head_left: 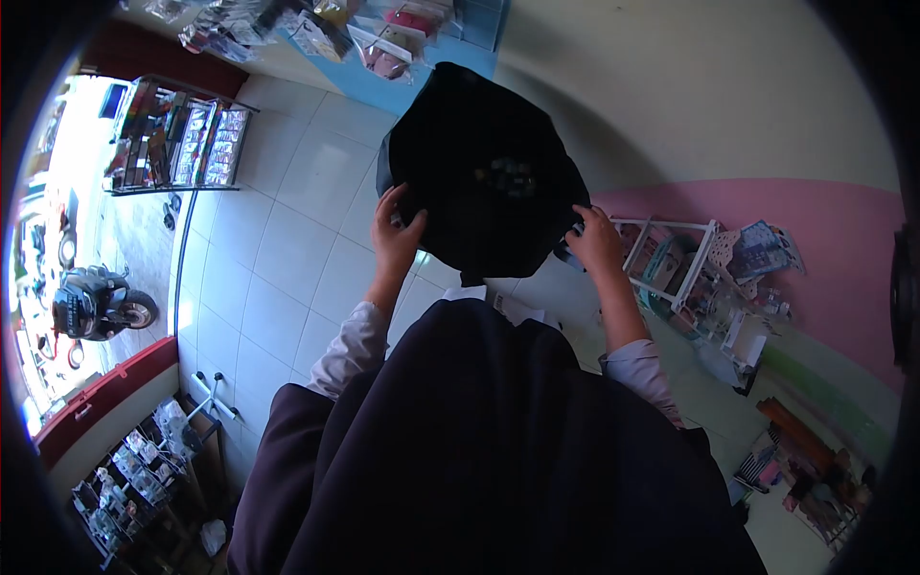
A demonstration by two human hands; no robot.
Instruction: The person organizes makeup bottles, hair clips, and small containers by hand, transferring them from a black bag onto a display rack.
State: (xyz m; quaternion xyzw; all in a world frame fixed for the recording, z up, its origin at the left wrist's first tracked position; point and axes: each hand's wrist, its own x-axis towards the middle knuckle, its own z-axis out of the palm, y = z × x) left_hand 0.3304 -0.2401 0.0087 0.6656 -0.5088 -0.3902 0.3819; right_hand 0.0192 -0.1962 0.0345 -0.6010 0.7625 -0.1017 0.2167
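Observation:
A large black bag (460, 125) hangs open in front of me, its wide mouth facing up toward my head. My left hand (395, 225) grips its near left rim, with the thumb inside and the fingers at the edge. On the opposite side, my right hand (596, 238) pinches the right rim. Deep in the dark interior lie a few small shiny items (513, 177), too dim to name. Below the bag, some white papers (517, 309) show partly, cut off by my dark garment (498, 431).
Right of me, a white rack (671, 259) with assorted goods stands against the pink wall (834, 259). Packaged items (383, 53) hang at the top. Display racks (177, 134) stand on the left near the doorway, a motorcycle (96, 305) outside. Pale tiles (287, 230) cover the floor.

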